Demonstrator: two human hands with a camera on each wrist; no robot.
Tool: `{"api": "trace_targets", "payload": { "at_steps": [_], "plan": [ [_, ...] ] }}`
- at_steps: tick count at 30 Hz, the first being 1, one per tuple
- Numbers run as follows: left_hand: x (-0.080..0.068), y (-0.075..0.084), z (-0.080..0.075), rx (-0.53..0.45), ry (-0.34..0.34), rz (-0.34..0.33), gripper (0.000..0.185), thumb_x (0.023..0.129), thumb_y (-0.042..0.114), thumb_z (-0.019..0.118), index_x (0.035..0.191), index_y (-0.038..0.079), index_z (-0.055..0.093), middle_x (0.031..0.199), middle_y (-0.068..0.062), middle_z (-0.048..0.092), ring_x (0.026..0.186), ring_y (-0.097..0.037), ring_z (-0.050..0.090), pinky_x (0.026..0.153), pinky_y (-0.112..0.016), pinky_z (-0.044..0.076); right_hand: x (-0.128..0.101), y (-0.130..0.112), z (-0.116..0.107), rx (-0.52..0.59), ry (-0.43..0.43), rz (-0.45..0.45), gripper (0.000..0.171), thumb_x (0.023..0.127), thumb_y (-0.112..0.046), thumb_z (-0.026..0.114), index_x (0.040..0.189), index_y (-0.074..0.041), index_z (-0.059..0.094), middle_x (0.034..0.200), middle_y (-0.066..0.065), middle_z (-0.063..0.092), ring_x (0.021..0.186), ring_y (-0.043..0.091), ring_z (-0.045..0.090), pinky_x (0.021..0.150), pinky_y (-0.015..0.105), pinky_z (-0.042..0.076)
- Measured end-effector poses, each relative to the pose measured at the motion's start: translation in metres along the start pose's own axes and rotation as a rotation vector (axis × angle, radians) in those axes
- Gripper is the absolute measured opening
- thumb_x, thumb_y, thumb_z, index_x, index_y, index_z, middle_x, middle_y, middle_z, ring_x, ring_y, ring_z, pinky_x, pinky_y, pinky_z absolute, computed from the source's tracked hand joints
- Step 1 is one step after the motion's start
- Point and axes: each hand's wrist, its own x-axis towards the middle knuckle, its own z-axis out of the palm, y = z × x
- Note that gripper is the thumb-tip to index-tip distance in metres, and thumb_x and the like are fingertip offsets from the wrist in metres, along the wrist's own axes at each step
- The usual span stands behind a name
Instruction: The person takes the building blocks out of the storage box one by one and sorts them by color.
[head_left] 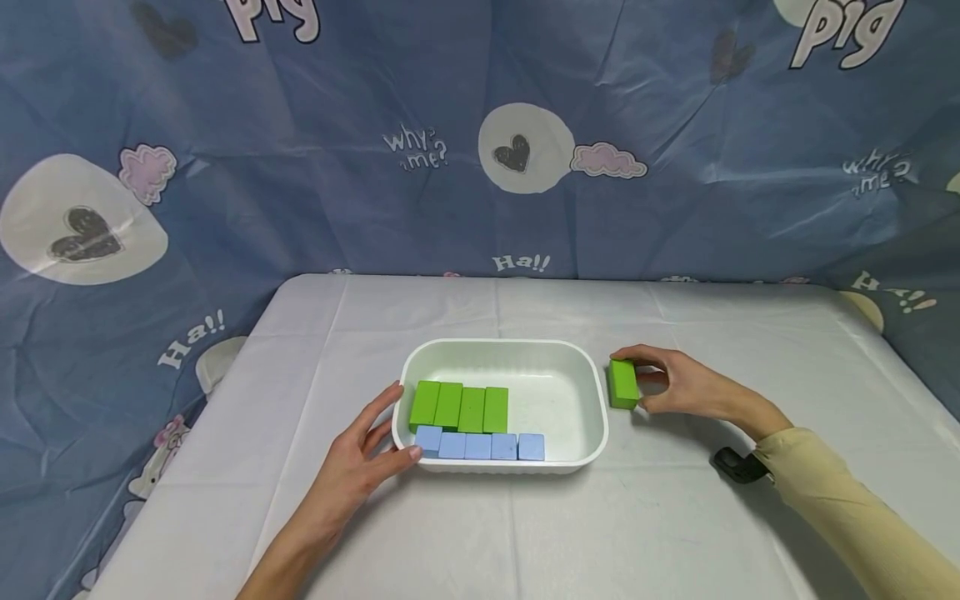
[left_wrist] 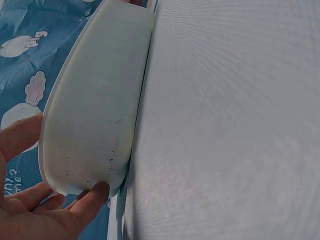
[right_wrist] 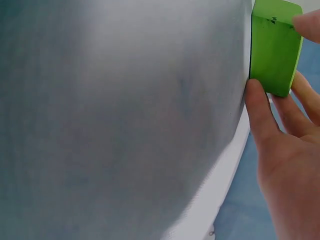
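Observation:
A white plastic tray (head_left: 555,417) stands on the table, with several green blocks (head_left: 472,409) in a row and several light blue blocks (head_left: 478,447) along its front wall. My left hand (head_left: 356,454) grips the tray's left end, thumb on the front rim and fingers at the side. The left wrist view shows the tray's outer wall (left_wrist: 95,100) between thumb and fingers. Just right of the tray, my right hand (head_left: 686,385) holds another green block (head_left: 622,385) between thumb and fingers. In the right wrist view this green block (right_wrist: 274,50) sits against the white surface.
A white cloth (head_left: 525,533) covers the table. Behind it hangs a blue printed sheet (head_left: 375,217), which also runs down the left side. A black device (head_left: 738,465) is worn at the right wrist, by the sleeve.

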Motion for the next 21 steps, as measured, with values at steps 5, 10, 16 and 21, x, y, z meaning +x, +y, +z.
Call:
{"api": "trace_targets", "payload": {
  "at_steps": [5, 10, 16, 21],
  "plan": [
    [0.0001, 0.0000, -0.0002, 0.005, 0.000, 0.005, 0.081, 0.084, 0.013, 0.079, 0.152, 0.021, 0.036, 0.158, 0.009, 0.024, 0.141, -0.019, 0.034, 0.101, -0.021, 0.041, 0.0001, 0.0022, -0.0015, -0.008, -0.016, -0.017, 0.070, 0.075, 0.011, 0.066, 0.141, -0.004, 0.047, 0.139, 0.014, 0.049, 0.124, 0.036, 0.050, 0.100, 0.034, 0.047],
    [-0.0010, 0.0003, 0.0000, 0.000, 0.001, 0.001, 0.081, 0.084, 0.013, 0.079, 0.152, 0.022, 0.037, 0.158, 0.009, 0.024, 0.140, -0.019, 0.035, 0.101, -0.021, 0.041, -0.0001, 0.0029, -0.0019, -0.024, -0.029, -0.027, 0.071, 0.076, 0.010, 0.066, 0.143, -0.003, 0.045, 0.142, 0.015, 0.047, 0.126, 0.038, 0.048, 0.101, 0.037, 0.046],
    [-0.0013, 0.0008, 0.0006, 0.008, 0.004, -0.006, 0.080, 0.084, 0.014, 0.080, 0.151, 0.023, 0.037, 0.157, 0.009, 0.025, 0.140, -0.019, 0.035, 0.101, -0.022, 0.040, -0.0020, -0.0001, -0.0038, -0.036, -0.024, -0.040, 0.074, 0.077, 0.009, 0.069, 0.145, -0.005, 0.044, 0.146, 0.013, 0.044, 0.132, 0.037, 0.043, 0.104, 0.041, 0.044],
    [0.0002, 0.0004, 0.0004, 0.019, 0.006, -0.012, 0.081, 0.084, 0.015, 0.080, 0.152, 0.022, 0.037, 0.158, 0.010, 0.024, 0.141, -0.019, 0.034, 0.102, -0.022, 0.040, -0.0027, -0.0064, -0.0077, -0.111, 0.025, -0.085, 0.068, 0.081, 0.001, 0.074, 0.143, -0.006, 0.047, 0.144, 0.011, 0.047, 0.131, 0.028, 0.046, 0.105, 0.042, 0.043]
  ]
}}
